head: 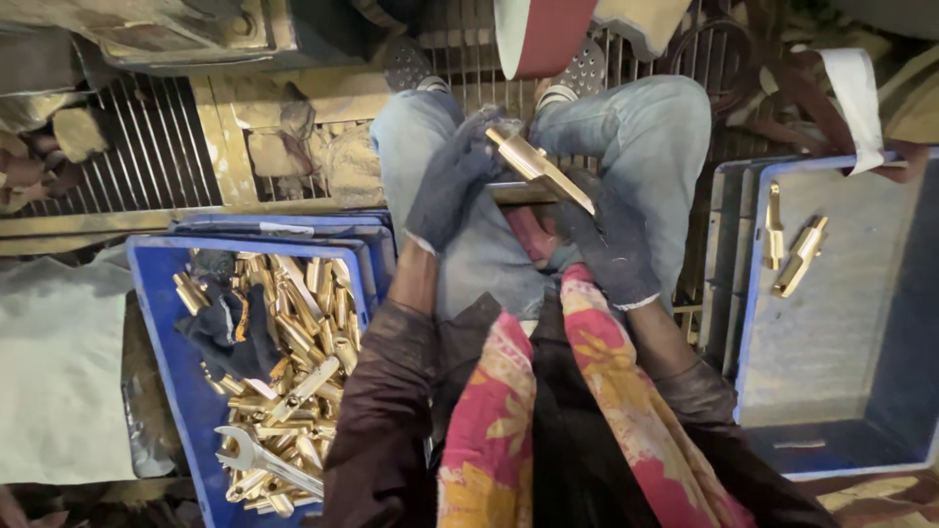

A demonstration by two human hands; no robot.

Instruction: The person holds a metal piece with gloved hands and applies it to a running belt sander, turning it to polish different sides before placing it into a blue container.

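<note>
Both my hands wear dark gloves and hold one long brass part [538, 168] over my lap. My left hand [452, 181] grips its thicker upper end. My right hand [606, 240] holds the thinner lower end. To my left stands a blue crate [161, 323] filled with several similar brass parts [293, 362]. A dark glove or cloth [235, 332] lies on that pile, and a silver spanner [259, 457] rests near its front. To my right a blue-grey crate [831, 323] holds two brass parts [792, 249].
A sanding belt on a wheel [543, 34] hangs just ahead of my knees. A metal grate floor [147, 147] stretches behind the left crate. A pale sheet [59, 372] lies at the far left. A pink flowered cloth [499, 420] covers my lap.
</note>
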